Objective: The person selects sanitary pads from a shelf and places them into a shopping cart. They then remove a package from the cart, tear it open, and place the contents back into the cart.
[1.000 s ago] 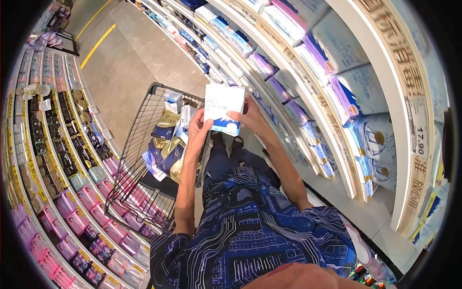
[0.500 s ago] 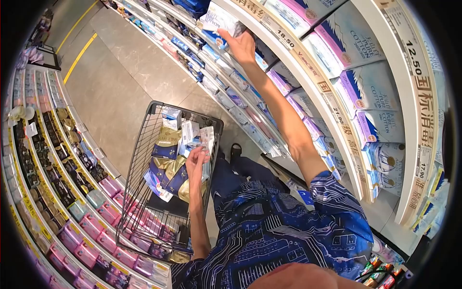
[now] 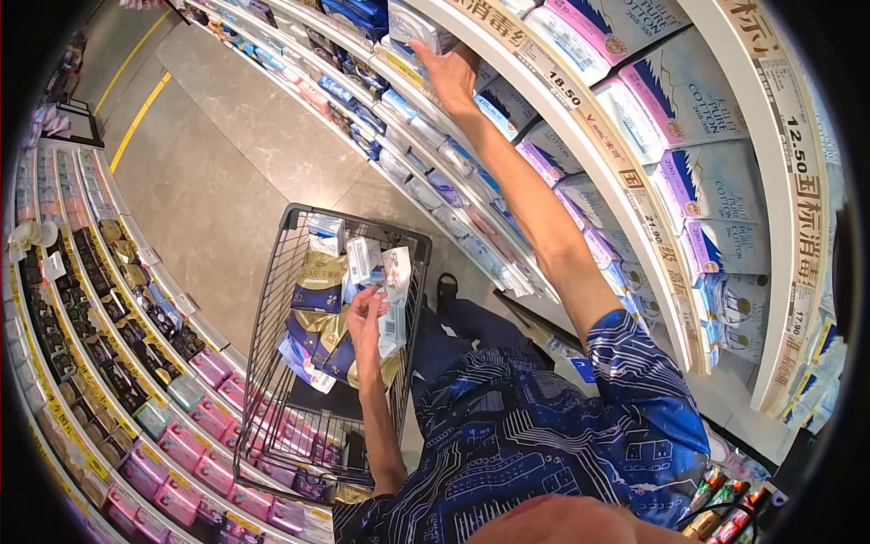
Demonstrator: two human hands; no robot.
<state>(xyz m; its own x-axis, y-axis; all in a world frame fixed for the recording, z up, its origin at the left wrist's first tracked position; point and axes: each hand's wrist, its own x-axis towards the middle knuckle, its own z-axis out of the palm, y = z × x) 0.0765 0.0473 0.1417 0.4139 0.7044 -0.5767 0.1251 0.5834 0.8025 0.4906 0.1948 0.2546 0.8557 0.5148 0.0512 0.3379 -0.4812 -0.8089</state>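
Left hand (image 3: 365, 308) low over the cart (image 3: 270, 308), fingers curled at a small packet (image 3: 395, 272); whether it is grasped, cannot tell. Right hand (image 3: 449, 74) at the upper shelf (image 3: 544, 65), fingers flat against the white cotton pack (image 3: 410, 23), pushing, not gripping. Pack sits deeper than 0.5 s ago; 1 s ago both hands held it.

Cart (image 3: 272, 344) in the aisle between the left shelves (image 3: 109, 299) and the right shelves (image 3: 634, 181), packets (image 3: 319, 281) piled in its far end, left hand (image 3: 365, 308) over the cart's right side, right hand (image 3: 449, 72) far up the right shelves, touching a pack (image 3: 412, 23) there
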